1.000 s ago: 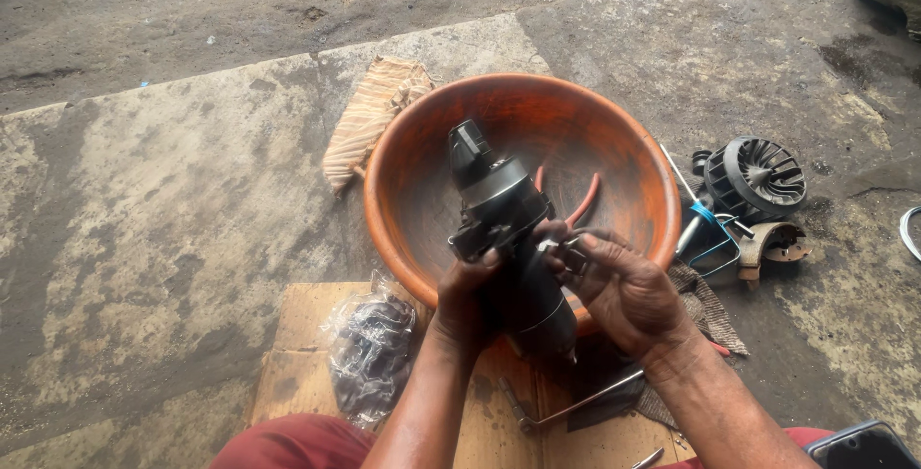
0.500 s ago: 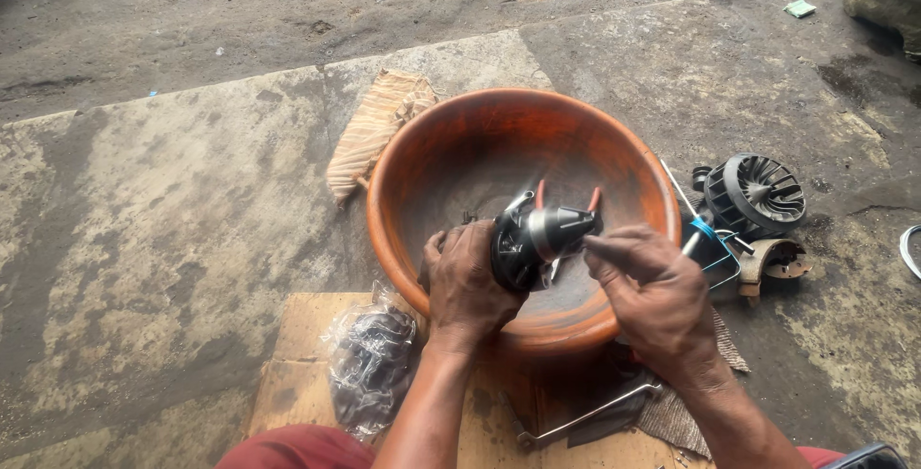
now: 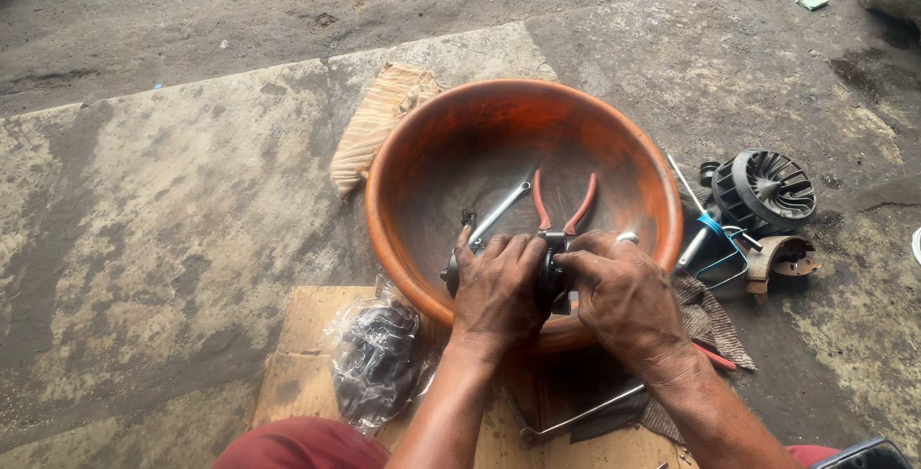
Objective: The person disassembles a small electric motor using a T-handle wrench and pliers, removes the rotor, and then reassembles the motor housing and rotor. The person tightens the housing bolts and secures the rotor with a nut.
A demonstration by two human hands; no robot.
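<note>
Both my hands grip a dark metal motor part [image 3: 549, 282] low inside a large orange basin [image 3: 403, 157]. My left hand [image 3: 497, 287] wraps the part's left side, fingers curled over it. My right hand [image 3: 619, 292], with a ring on one finger, closes over its right side. The part is mostly hidden under my fingers. Red-handled pliers [image 3: 561, 205] and a steel wrench [image 3: 499, 212] lie on the basin's floor just beyond my hands.
A black finned fan wheel [image 3: 765, 188] and small metal parts sit right of the basin. A straw brush [image 3: 374, 124] lies at its left rim. A plastic bag of dark parts [image 3: 376, 359] rests on cardboard [image 3: 293, 335]. Concrete ground all round.
The motor part was held upright above the basin, then tipped over and lowered into it. Both hands followed it down; pliers and wrench are now uncovered.
</note>
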